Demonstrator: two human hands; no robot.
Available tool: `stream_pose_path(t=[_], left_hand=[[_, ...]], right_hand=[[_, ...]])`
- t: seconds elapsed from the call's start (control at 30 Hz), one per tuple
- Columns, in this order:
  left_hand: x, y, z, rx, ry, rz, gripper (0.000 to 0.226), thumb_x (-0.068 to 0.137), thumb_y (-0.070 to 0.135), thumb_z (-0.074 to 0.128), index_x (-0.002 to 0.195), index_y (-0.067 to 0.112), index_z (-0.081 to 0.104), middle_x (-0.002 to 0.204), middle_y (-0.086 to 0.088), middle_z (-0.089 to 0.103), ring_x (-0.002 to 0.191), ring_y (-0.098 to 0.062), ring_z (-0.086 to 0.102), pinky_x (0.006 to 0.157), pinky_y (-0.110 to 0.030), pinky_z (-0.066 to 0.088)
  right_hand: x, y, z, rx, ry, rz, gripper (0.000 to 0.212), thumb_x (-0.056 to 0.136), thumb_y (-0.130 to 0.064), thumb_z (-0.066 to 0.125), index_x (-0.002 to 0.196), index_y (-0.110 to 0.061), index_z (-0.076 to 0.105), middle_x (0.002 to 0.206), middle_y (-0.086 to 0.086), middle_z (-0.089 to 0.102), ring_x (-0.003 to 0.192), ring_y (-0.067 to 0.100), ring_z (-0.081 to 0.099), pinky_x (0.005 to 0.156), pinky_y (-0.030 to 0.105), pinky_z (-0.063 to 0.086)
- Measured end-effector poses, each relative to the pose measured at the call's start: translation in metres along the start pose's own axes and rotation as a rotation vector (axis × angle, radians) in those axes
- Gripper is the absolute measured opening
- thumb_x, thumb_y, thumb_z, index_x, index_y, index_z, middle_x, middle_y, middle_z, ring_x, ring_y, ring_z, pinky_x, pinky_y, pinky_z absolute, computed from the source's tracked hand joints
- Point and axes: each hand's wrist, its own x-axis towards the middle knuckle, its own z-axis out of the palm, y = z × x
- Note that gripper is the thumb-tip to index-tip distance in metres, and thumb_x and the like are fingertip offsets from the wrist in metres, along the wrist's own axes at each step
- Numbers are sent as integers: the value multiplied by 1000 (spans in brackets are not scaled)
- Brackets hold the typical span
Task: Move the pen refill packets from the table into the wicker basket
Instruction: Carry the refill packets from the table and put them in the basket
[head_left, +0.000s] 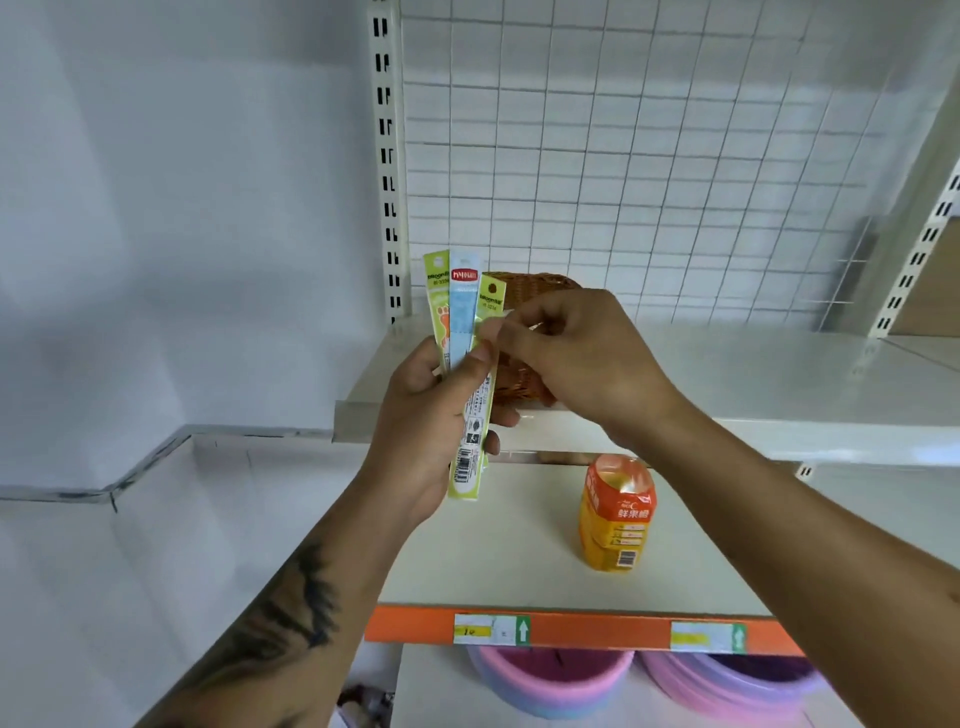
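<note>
My left hand (431, 410) grips a fan of three long pen refill packets (464, 317), two green and one light blue, held upright in front of the upper shelf. My right hand (566, 353) pinches the edge of the rightmost green packet (490, 299) with thumb and forefinger. Behind both hands the brown wicker basket (530, 286) stands on the upper white shelf, mostly hidden by them.
An orange-yellow packaged product (615, 519) stands on the lower shelf (493, 561) with an orange price strip (571, 631). Pink and purple tubs (550, 680) sit below. A wire grid panel (649, 156) backs the upper shelf (753, 374); a white wall lies left.
</note>
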Motion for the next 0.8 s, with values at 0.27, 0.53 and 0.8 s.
stream_pose_path(t=[0.27, 0.53, 0.8], left_hand=[[-3, -11, 12, 40, -28, 18, 22, 103, 16, 59, 121, 26, 67, 84, -5, 72, 57, -23, 60, 49, -31, 45], [-8, -19, 19, 81, -86, 77, 25, 107, 26, 53, 130, 33, 60, 94, 0, 69, 58, -21, 56, 52, -32, 46], [-9, -15, 8, 50, 39, -28, 19, 106, 30, 52, 118, 34, 67, 102, 3, 78, 81, -18, 73, 68, -35, 58]], right_hand=[[-4, 13, -5, 111, -34, 133, 32, 88, -35, 80, 87, -4, 73, 64, 2, 66, 56, 13, 58, 48, 28, 43], [-6, 14, -15, 109, -68, 119, 23, 95, -18, 70, 86, 3, 73, 68, 12, 67, 53, 13, 62, 48, 28, 48], [13, 6, -29, 350, -33, 52, 11, 96, -3, 67, 104, -9, 71, 88, 11, 79, 76, 27, 77, 69, 41, 64]])
